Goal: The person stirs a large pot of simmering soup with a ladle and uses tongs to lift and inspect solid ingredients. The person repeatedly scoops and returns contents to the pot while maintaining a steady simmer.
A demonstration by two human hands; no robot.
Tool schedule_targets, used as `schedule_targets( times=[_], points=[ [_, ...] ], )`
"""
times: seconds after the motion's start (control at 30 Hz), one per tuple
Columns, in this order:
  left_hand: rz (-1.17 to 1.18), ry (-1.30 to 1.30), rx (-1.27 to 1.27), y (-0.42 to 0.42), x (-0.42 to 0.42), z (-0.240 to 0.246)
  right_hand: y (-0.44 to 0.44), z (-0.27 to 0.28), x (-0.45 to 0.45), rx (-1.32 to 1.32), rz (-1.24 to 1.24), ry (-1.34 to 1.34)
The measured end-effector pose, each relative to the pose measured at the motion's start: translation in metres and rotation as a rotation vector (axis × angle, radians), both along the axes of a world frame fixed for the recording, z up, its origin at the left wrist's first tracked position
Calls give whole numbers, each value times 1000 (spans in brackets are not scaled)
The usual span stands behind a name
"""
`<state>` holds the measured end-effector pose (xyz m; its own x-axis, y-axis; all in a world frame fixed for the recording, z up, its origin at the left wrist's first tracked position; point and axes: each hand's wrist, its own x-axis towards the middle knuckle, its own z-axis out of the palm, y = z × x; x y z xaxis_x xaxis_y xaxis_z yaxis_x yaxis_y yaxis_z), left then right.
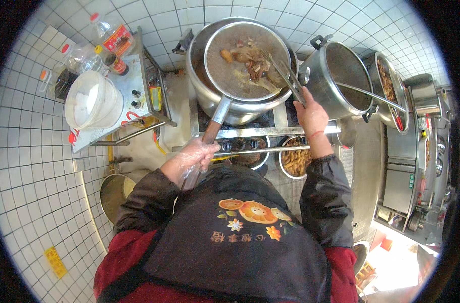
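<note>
My left hand (197, 157), in a clear plastic glove, grips the wooden handle (212, 131) of a large round mesh strainer (218, 77). The strainer lies over a big steel stockpot (233, 111) on the stove. Bits of cooked food (254, 62), brown chunks and pale leafy or skin-like scraps, sit on the mesh. My right hand (311, 115) holds steel tongs (288, 77), whose tips reach the food at the strainer's right side. Whether the tips pinch a piece, I cannot tell.
Right of the stockpot stands a second steel pot (313, 79) with a long-handled utensil (370, 96) across its rim. A metal stand (135, 75) at left bears bottles and a white plastic bucket (110, 110). Below the stove front is a bowl of brown food pieces (293, 161).
</note>
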<state>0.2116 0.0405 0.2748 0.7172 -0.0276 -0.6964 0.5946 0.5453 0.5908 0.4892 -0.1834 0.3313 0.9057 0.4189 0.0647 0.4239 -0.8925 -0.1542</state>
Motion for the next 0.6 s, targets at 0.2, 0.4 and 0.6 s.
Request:
schedule_targets(
  times=[0.2, 0.4, 0.6],
  points=[
    [22, -2, -7, -1, 0, 3, -17, 5, -17, 110, 122, -204],
    [-18, 41, 44, -1, 2, 2, 28, -7, -27, -46, 94, -60],
    [6, -9, 21, -3, 1, 4, 43, -13, -53, -72, 315, 82]
  ],
)
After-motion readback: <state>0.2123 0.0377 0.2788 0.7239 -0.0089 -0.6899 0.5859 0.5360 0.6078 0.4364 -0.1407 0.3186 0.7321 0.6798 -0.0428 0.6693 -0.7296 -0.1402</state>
